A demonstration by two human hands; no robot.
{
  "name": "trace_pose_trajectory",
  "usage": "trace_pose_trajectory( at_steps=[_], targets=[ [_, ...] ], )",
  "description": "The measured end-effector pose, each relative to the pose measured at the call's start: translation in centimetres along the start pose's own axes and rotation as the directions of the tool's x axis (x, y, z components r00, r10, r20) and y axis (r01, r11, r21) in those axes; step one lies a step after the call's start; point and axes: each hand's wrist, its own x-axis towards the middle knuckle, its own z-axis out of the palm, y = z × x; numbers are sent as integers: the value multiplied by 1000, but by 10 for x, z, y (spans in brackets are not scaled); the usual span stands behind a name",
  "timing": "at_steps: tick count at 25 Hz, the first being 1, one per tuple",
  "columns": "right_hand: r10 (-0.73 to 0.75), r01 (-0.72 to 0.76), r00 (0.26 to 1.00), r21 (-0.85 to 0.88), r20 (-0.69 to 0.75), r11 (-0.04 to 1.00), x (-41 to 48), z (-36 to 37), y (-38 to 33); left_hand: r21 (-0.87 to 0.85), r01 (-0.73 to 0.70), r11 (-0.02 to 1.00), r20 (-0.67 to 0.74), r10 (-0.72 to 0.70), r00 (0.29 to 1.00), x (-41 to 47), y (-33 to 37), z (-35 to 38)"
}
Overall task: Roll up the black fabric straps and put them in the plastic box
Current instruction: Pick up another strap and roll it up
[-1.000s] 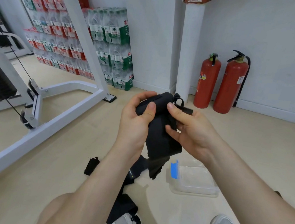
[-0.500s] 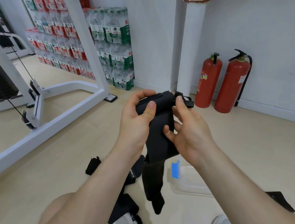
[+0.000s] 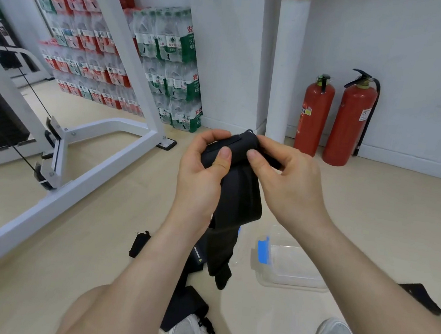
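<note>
Curled fingers and thumb of the left hand (image 3: 202,175) and right hand (image 3: 288,185) pinch the rolled top of the black fabric strap (image 3: 238,193) from either side, thumbs close together. Its loose tail hangs between the wrists. The plastic box (image 3: 293,268) lies open on the floor (image 3: 372,225), below the right forearm.

My left hand (image 3: 201,184) and right hand (image 3: 291,186) flank the black fabric strap (image 3: 240,196); below, on the beige floor (image 3: 372,225), the clear rectangular plastic box (image 3: 297,282) lies right of a second black fabric strap (image 3: 184,308).
</note>
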Motion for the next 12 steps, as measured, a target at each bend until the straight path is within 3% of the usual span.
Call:
trace_pose_trajectory(
  at_steps=[4,12],
  targets=[
    [76,-76,997,151,9,986,0,-1,2,47,-25,999,17,24,1000,-2,-3,0],
    [82,-96,992,140,100,986,-5,-3,6,161,-24,987,6,23,1000,-2,-8,-2]
  ],
)
